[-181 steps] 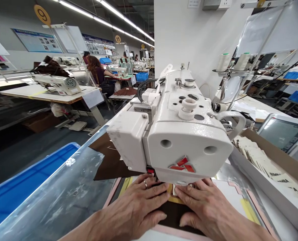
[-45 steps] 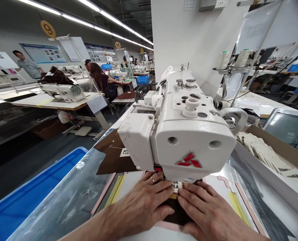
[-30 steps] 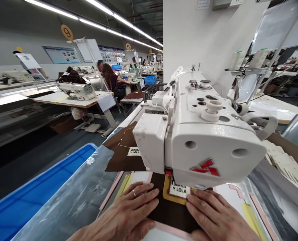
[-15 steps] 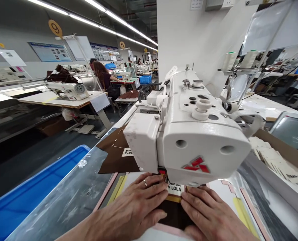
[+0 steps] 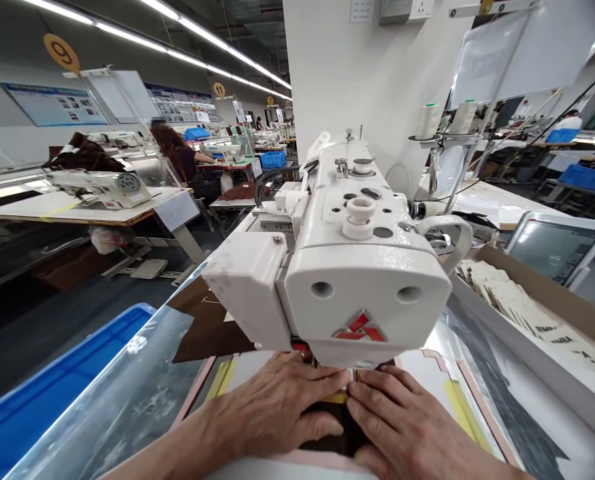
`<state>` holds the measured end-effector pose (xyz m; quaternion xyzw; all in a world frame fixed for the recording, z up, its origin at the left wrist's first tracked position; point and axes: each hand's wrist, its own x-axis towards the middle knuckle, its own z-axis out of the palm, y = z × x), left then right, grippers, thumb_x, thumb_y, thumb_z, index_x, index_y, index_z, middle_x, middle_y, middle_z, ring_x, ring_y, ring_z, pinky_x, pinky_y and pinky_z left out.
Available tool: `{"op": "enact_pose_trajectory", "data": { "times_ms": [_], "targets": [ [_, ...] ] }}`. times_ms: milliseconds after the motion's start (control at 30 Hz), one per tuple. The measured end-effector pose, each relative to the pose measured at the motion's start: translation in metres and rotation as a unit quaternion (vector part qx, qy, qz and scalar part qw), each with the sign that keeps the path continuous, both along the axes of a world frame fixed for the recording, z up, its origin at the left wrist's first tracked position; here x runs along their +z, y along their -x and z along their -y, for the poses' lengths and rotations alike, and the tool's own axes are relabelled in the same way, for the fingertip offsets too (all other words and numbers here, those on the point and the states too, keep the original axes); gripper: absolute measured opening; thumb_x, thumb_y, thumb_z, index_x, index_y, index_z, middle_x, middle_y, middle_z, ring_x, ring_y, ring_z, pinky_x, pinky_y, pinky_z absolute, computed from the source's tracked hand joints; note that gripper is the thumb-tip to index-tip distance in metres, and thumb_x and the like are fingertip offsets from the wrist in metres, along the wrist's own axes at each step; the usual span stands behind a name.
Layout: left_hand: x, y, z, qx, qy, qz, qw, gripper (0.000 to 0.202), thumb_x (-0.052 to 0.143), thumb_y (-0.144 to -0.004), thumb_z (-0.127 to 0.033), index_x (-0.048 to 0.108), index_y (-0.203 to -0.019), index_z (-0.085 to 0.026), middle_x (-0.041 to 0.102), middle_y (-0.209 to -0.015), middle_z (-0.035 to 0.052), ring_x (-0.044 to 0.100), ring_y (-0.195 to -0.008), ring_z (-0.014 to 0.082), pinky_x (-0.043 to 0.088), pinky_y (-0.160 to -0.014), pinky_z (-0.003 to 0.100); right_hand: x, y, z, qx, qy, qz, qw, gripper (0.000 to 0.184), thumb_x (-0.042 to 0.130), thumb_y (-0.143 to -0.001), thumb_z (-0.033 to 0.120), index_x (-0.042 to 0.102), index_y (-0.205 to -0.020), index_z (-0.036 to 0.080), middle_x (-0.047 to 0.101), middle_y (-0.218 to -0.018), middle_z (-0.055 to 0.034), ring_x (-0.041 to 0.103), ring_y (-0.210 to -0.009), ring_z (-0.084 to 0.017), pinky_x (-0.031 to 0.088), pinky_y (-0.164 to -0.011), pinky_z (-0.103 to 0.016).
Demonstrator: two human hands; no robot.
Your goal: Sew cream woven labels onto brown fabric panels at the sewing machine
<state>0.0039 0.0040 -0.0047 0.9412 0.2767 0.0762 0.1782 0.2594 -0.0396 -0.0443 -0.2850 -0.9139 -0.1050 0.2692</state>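
Observation:
A white sewing machine head (image 5: 347,280) with a red emblem fills the middle of the view. Under it lies a dark brown piece of fabric (image 5: 335,430) with a yellow frame edge (image 5: 338,398) just showing. My left hand (image 5: 272,410) lies flat on the fabric, fingers stretched toward the needle area. My right hand (image 5: 402,427) lies flat beside it, fingertips almost meeting the left ones. The label and the needle are hidden behind the machine head. A pink-edged template (image 5: 457,383) surrounds the fabric.
A blue bin (image 5: 42,407) sits at the lower left beside a clear plastic sheet (image 5: 127,400). Another brown fabric piece (image 5: 202,327) lies behind the machine. A cardboard tray of labels (image 5: 517,307) and a screen (image 5: 552,247) stand at right. A person sits at a far table (image 5: 177,153).
My hands have slid closer together under the machine head. The white label seen half a second ago is now hidden. The view has shifted slightly.

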Motion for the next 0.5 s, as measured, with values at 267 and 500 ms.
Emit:
{"op": "enact_pose_trajectory", "data": {
  "times_ms": [267, 500],
  "targets": [
    [0.004, 0.016, 0.0, -0.005, -0.026, 0.034, 0.999, 0.045, 0.073, -0.098, -0.035, 0.061, -0.141, -0.028, 0.073, -0.13, 0.0024, 0.072, -0.113, 0.0244, 0.053, -0.099, 0.034, 0.001, 0.0, -0.001, 0.006, -0.008, -0.012, 1.0, 0.032, 0.056, -0.107, 0.04, 0.074, -0.119, 0.017, 0.079, -0.119, -0.004, 0.071, -0.11, -0.021, 0.056, -0.095, -0.035],
    [0.008, 0.072, 0.007, 0.081, -0.106, 0.05, 0.99, 0.033, 0.054, -0.107, -0.021, 0.066, -0.138, -0.024, 0.072, -0.134, 0.0066, 0.069, -0.123, 0.0242, 0.048, -0.113, 0.04, 0.005, -0.001, -0.002, 0.012, -0.034, -0.007, 0.999, 0.034, 0.052, -0.109, 0.042, 0.075, -0.12, 0.019, 0.078, -0.121, -0.0018, 0.074, -0.106, -0.02, 0.059, -0.087, -0.032]
  ]
}}
